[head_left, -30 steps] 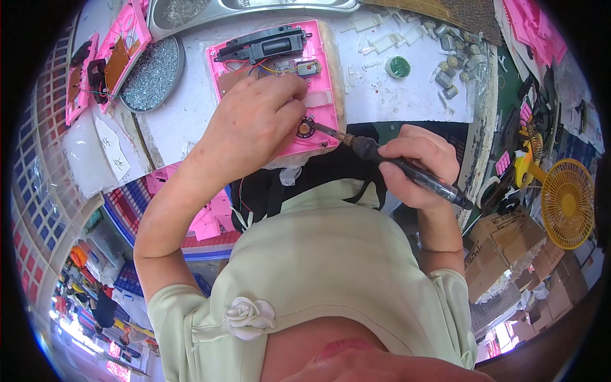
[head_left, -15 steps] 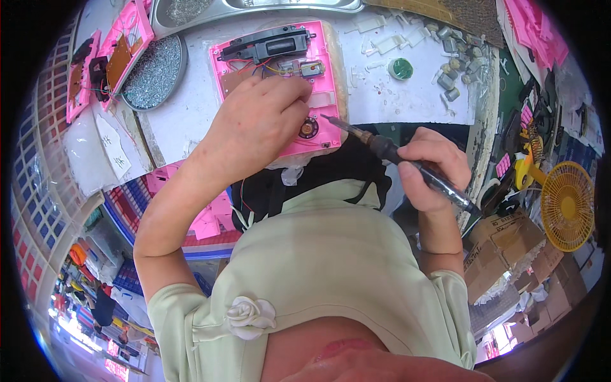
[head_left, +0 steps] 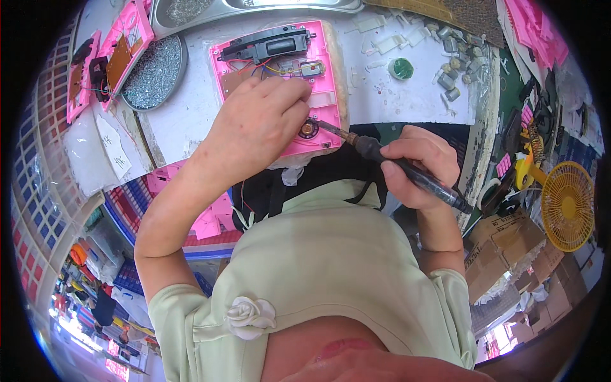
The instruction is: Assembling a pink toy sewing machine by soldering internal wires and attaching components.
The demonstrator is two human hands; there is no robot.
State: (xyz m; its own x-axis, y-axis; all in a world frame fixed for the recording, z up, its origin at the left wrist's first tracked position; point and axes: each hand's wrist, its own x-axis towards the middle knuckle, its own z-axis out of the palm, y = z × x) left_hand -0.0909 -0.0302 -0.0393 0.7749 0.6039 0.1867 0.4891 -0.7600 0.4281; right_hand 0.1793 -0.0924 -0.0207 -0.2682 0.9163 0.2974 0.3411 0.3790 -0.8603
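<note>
A pink plastic casing point(head_left: 329, 86) lies on the table in front of me, with a black part point(head_left: 270, 44), a small motor point(head_left: 312, 68), thin wires and a round speaker point(head_left: 309, 130) inside. Over its left half rests my left hand point(head_left: 259, 118), fingers bent and pressed together; whatever they pinch is hidden beneath them. My right hand point(head_left: 423, 164) grips a soldering iron point(head_left: 369, 148) by its dark handle. The iron's tip reaches the speaker's upper edge, close beside my left fingers; whether it touches cannot be made out.
A round dish of screws point(head_left: 153, 76) stands left, beside other pink casings point(head_left: 130, 48). Behind is a metal tray point(head_left: 254, 7). To the right lie a small green-filled tub point(head_left: 401, 68) and several small motors point(head_left: 450, 79). A yellow fan point(head_left: 568, 205) stands far right.
My right hand has brought the soldering iron left and slightly down, so its tip has come from the casing's right side to the speaker. The left hand stays nearly still.
</note>
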